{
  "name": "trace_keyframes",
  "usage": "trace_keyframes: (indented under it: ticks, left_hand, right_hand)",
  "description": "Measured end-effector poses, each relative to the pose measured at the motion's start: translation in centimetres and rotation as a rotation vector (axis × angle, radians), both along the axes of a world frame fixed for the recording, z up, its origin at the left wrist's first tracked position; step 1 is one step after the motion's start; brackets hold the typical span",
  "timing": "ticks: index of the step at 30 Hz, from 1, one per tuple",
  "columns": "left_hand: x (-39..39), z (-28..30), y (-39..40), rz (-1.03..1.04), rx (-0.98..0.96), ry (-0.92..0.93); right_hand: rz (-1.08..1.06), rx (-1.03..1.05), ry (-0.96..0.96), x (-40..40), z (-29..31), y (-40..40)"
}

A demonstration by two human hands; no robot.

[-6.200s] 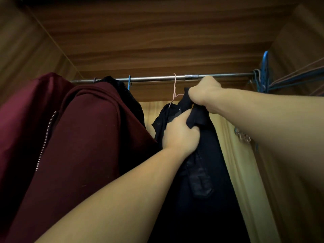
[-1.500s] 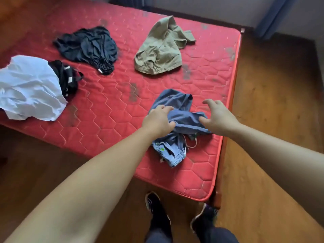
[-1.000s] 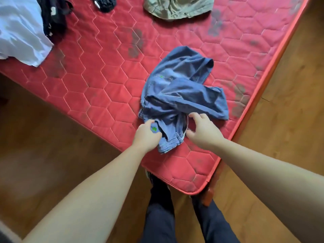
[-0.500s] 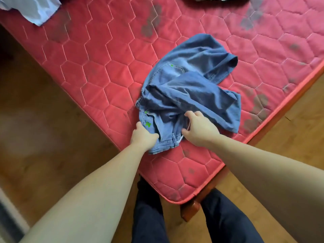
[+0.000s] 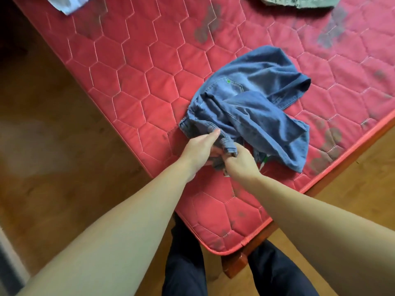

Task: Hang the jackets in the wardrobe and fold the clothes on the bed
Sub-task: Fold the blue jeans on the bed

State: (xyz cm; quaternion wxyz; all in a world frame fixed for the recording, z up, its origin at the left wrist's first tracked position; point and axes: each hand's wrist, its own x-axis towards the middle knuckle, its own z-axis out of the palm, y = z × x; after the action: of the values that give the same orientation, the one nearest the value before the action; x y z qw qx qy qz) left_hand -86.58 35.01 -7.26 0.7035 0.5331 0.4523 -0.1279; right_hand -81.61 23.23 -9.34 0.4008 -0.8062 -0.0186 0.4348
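so folding is only just starting. blue jeans [image 5: 254,107] lie crumpled near the corner of the red bed [image 5: 132,67]. left hand [image 5: 199,149] and right hand [image 5: 241,163] both grip the waistband, fingers curled into the denim. white garment [image 5: 68,4] and khaki one [image 5: 299,2] at the far edge look unfolded, mostly cropped. wardrobe is out of view, so jackets can't be judged.

A single head-worn camera looks steeply down, close above the near corner of the red quilted hexagon-stitched mattress [image 5: 162,67].
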Motion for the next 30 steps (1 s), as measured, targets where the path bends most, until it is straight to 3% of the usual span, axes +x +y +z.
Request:
trace_keyframes:
  ticks: [5,9,11,14,22,27,30]
  left_hand:
    - [0.3,5.0,2.7,-0.284,0.302,-0.079]
    - [0.8,10.3,6.1,-0.685,0.462,-0.172]
    - [1.7,13.0,7.5,-0.763,0.622,-0.193]
    - [2.9,17.1,8.6,-0.704,0.81,-0.266]
    - [4.3,27.3,5.8,-0.277,0.927,-0.768]
    - [2.4,31.0,2.4,-0.359,1.126,-0.863]
    - [-0.2,33.1,2.3,-0.44,1.128,-0.879]
  right_hand:
    - [-0.493,0.131,0.078,4.1,7.0,2.3]
    - [-0.722,0.279,0.061,6.1,16.0,5.2]
    - [-0.796,0.366,0.074,6.3,20.9,6.4]
    - [-0.834,0.5,0.067,5.8,27.8,7.3]
    - [-0.846,0.812,-0.034,2.3,42.6,2.9]
    - [-0.919,0.817,-0.15,-1.4,46.1,-1.4]
    - [-0.996,0.764,-0.199,-4.6,46.3,-3.7]
